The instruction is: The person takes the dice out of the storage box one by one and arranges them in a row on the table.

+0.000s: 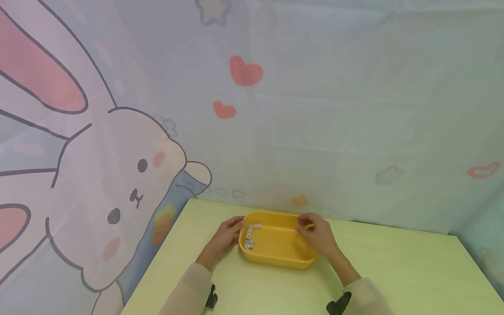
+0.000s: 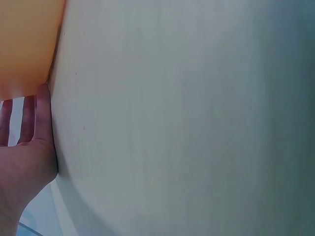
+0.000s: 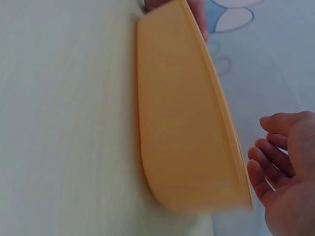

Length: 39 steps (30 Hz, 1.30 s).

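Observation:
A yellow tray with raised walls sits on the table. Inside, along its left end, several small white dice with dark marks form a bent row and a little cluster. My left hand is at the tray's left end. In the left wrist view, its straight fingers reach to the tray's outer wall. Over the right end of the tray is my right hand. The right wrist view shows that hand beside the rim, fingers loosely bent, thumb apart, nothing visible between them.
The pale yellow-green table extends to both sides of the tray. Behind it hangs a pale backdrop with a large rabbit, hearts and stars. Black straps show at both sleeves.

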Tool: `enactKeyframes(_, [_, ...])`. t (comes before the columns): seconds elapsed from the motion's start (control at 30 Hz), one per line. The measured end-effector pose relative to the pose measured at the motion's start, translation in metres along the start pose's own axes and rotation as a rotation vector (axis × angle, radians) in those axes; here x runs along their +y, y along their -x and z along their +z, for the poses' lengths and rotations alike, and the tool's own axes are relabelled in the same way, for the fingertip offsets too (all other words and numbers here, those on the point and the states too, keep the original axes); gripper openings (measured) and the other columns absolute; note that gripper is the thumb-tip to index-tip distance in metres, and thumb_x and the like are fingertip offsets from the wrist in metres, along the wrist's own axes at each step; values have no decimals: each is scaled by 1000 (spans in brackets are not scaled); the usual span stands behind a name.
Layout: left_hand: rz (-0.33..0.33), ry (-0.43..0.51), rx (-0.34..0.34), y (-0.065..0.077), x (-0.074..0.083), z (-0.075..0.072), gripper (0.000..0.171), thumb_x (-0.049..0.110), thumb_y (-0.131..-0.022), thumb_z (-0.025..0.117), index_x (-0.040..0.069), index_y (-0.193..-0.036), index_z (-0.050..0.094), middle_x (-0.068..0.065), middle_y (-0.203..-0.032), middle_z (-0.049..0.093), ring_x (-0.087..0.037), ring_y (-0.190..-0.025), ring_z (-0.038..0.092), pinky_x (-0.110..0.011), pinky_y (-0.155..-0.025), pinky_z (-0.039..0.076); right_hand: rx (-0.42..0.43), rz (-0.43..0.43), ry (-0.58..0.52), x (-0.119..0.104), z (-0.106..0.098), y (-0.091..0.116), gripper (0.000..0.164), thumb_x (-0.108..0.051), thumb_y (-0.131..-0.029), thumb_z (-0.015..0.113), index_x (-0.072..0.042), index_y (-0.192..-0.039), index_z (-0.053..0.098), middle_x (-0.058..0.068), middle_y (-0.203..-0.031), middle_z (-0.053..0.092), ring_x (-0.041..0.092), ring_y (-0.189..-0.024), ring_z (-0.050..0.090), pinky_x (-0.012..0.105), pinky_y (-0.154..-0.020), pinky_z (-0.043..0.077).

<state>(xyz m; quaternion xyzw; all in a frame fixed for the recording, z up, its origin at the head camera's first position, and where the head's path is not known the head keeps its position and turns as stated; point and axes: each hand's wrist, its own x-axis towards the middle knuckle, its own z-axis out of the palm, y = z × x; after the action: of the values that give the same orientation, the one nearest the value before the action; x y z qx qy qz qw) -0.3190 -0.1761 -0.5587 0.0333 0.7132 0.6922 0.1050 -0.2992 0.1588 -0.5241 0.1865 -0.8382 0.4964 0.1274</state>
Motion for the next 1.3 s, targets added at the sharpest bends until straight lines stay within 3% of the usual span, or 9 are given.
enactKeyframes(0.23, [-12,3,12,-2,1,1,50,34,-110,61,5,-151,56,-18,-149,58,-25,-122,64,-34,-90,62,-107,-7,-23,-18,54,-16,23,-10,-95,81,1,-114,75,15,-109,74,26,-98,69,32,-82,61])
enactKeyframes(0.53, [-6,10,11,0,0,1,52,35,-110,60,4,-152,55,-19,-148,58,-28,-124,64,-34,-91,62,-261,-50,9,-26,103,-28,13,-2,-96,77,3,-107,75,8,-98,73,19,-89,65,33,-80,58])
enactKeyframes(0.83, [14,21,-19,4,1,-3,50,33,-111,60,4,-152,55,-19,-148,58,-30,-128,61,-34,-91,62,-350,-144,146,-20,121,-28,9,-3,-89,79,-4,-98,77,0,-92,72,14,-86,64,34,-80,57])
enactKeyframes(0.97, [5,19,1,5,3,-6,49,32,-110,61,5,-150,57,-18,-147,59,-26,-123,63,-35,-90,62,-369,-190,155,-21,125,-29,11,-2,-87,77,-5,-98,76,2,-92,72,14,-86,64,35,-81,58])
enactKeyframes(1.3, [7,10,11,5,3,-13,49,33,-109,62,6,-150,58,-17,-145,60,-29,-124,63,-36,-91,62,-408,-209,175,-23,132,-34,12,-3,-86,80,-6,-96,75,3,-95,70,16,-88,60,38,-83,54])
